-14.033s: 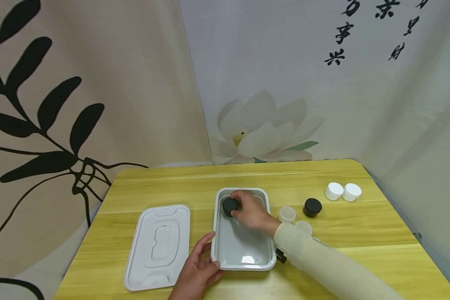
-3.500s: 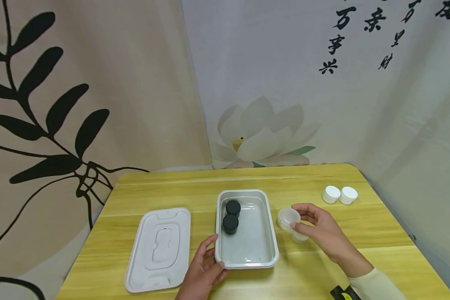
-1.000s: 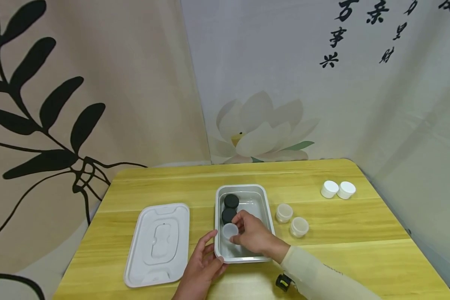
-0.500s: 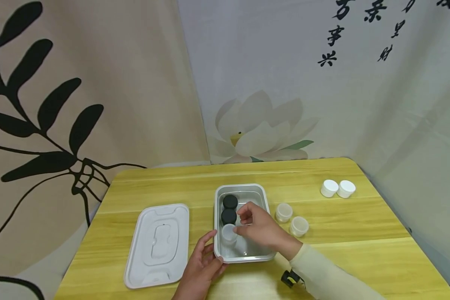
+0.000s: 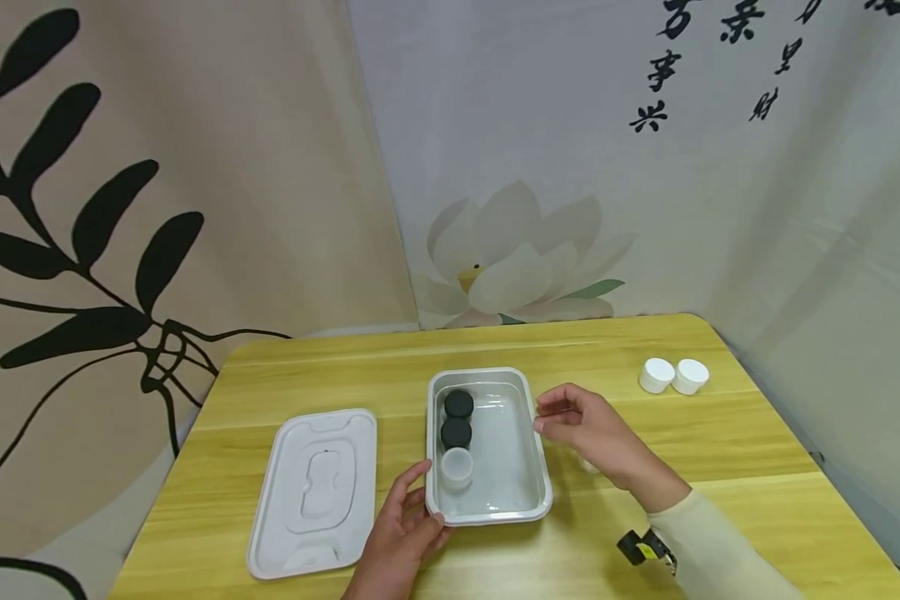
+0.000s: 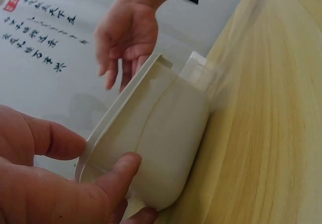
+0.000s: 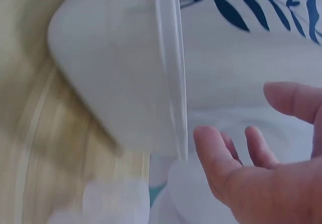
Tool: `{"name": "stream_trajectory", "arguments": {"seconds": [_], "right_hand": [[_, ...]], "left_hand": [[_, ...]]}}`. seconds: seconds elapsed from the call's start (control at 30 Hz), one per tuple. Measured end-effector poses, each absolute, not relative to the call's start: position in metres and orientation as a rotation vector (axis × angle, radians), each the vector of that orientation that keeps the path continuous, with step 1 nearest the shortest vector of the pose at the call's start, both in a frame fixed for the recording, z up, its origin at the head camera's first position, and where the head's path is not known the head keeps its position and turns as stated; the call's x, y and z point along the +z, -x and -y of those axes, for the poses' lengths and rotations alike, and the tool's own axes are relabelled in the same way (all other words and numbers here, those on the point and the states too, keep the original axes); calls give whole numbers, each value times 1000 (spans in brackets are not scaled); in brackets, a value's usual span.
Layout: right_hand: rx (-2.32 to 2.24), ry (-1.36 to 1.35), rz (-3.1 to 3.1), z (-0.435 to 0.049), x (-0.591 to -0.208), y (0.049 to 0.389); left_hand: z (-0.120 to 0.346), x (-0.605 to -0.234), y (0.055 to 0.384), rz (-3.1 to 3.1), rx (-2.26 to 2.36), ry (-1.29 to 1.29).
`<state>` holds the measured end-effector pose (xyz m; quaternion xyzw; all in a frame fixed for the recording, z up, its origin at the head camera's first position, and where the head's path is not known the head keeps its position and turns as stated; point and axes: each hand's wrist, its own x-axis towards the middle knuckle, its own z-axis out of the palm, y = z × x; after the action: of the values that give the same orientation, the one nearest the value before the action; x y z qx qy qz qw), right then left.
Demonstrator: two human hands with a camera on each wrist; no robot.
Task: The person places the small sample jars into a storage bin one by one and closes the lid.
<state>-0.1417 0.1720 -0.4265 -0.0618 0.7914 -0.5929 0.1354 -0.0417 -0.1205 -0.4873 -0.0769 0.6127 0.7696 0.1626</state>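
Observation:
My left hand [image 5: 401,537] grips the near left corner of a white plastic box [image 5: 504,467]; in the left wrist view its thumb and fingers span the rim and outer wall. Along the box's left side stand two black-lidded jars [image 5: 456,432] and, nearest my left hand, a translucent jar [image 5: 457,468]. Just past the right rim hovers my right hand [image 5: 603,437], fingers loosely bent and parted, holding nothing. Below it a translucent jar [image 5: 587,463] is mostly hidden; the right wrist view shows blurred translucent jars [image 7: 115,204] beside the box.
A white lid [image 5: 313,492] lies flat on the wooden table, left of the box. Two white jars [image 5: 656,376] stand side by side at the far right. Behind the table hangs a printed curtain [image 5: 525,167].
Since the earlier frames, a second black-lidded jar and a translucent jar have entered the box. My right hand has released the translucent jar and moved right, over the rim. My left hand stays put.

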Motion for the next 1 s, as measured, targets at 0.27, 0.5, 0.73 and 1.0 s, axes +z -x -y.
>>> {"name": "stream_trajectory", "arguments": {"seconds": [0.27,0.5,0.73,1.0], "right_hand": [[-1765,85,-2326,-221,-440,139],[-1840,-9,-2323,-244,-453,133],[-1845,-95,-2319,-253,-473,133],[-1860,-156,-2226,-255,-501,125]], "left_hand": [[120,-486,42,-1756,2183,225],[120,-486,42,-1765,2173,233],[120,-487,44,-1770,2182,241],[122,-487,41,-1744,2199,204]]}}
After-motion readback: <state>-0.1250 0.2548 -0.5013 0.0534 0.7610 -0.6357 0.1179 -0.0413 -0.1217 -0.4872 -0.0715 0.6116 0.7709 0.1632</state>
